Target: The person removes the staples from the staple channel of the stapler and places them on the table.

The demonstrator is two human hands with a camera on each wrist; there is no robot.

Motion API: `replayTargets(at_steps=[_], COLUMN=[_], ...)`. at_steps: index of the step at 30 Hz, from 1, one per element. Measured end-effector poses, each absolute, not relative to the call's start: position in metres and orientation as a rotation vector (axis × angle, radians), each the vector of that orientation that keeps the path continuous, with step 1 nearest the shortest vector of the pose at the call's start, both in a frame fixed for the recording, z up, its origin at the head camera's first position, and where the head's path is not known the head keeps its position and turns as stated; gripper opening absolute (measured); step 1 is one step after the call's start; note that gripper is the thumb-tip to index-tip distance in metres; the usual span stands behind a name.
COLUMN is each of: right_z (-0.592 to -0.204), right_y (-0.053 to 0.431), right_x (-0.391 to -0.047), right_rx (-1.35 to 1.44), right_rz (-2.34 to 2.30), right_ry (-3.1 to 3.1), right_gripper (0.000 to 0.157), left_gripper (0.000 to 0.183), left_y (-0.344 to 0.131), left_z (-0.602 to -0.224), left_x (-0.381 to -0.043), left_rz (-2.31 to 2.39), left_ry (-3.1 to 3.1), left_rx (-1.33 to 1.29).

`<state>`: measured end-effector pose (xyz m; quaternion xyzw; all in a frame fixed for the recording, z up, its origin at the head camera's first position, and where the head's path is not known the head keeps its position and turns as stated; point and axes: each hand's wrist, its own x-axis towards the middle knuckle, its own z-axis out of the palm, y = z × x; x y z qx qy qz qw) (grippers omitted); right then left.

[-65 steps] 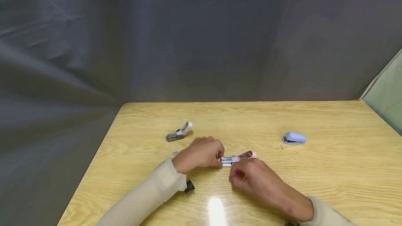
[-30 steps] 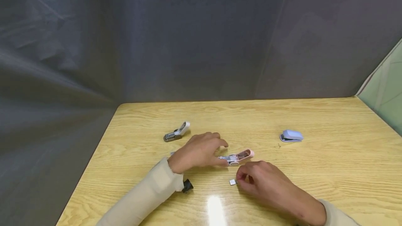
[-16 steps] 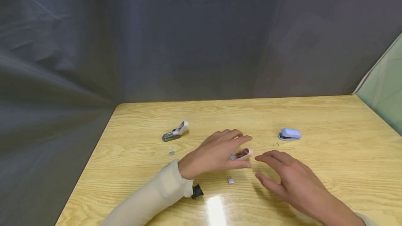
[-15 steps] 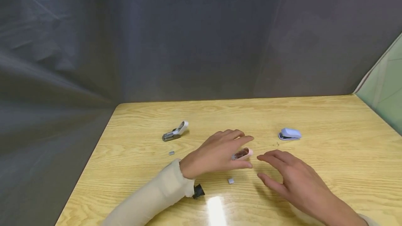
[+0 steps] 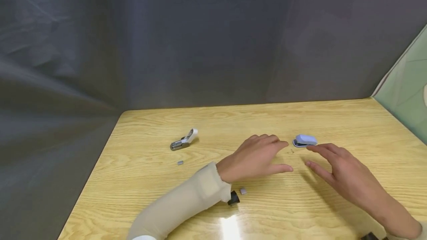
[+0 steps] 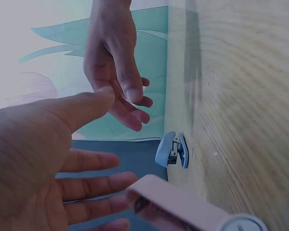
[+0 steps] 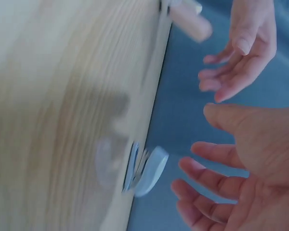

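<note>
Both hands hover over the wooden table (image 5: 350,121), fingers straight and holding nothing. My left hand (image 5: 267,156) reaches right toward a light blue stapler (image 5: 304,140) and covers the pink stapler in the head view. The pink stapler (image 6: 178,207) shows under that palm in the left wrist view. My right hand (image 5: 320,156) has its fingertips just in front of the blue stapler (image 7: 147,171), not touching it. A small block of staples (image 5: 243,191) lies near my left wrist.
A white stapler (image 5: 184,142) lies opened at the back left, with another small staple block (image 5: 180,162) in front of it. A dark grey curtain (image 5: 200,47) hangs behind the table. A green panel (image 5: 407,84) stands at the right.
Both hands let go of the pink stapler and moved right toward the blue stapler, fingers opening out. The right hand left a staple block on the table.
</note>
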<state>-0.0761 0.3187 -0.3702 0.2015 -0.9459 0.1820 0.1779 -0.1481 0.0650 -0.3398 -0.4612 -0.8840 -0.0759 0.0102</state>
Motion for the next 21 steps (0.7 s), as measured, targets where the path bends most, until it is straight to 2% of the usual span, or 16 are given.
replayTargets(at_steps=[5,10,15,21], right_z=[-0.375,-0.378,-0.381,-0.384], right_y=[0.339,0.352,0.357,0.359], right_x=[-0.095,-0.111,-0.125,-0.136], right_rx=[0.577,0.561,0.581,0.619], right_rz=[0.558,0.581,0.603,0.574], right_ry=[-2.683,-2.741,-2.762,-2.769], right_gripper=[0.041,0.04,0.043,0.047], left_gripper=[0.064,0.059,0.053,0.048], left_y=[0.092,0.113,0.132,0.15], left_z=[-0.338,-0.336,-0.335,-0.339], left_x=[-0.161,-0.176,-0.189,-0.199], left_rz=[-0.206,-0.386,-0.572,-0.507], left_ry=[-2.859,-3.006,-3.136,-3.209], left_rx=[-1.327,-1.306,-1.225,-1.108])
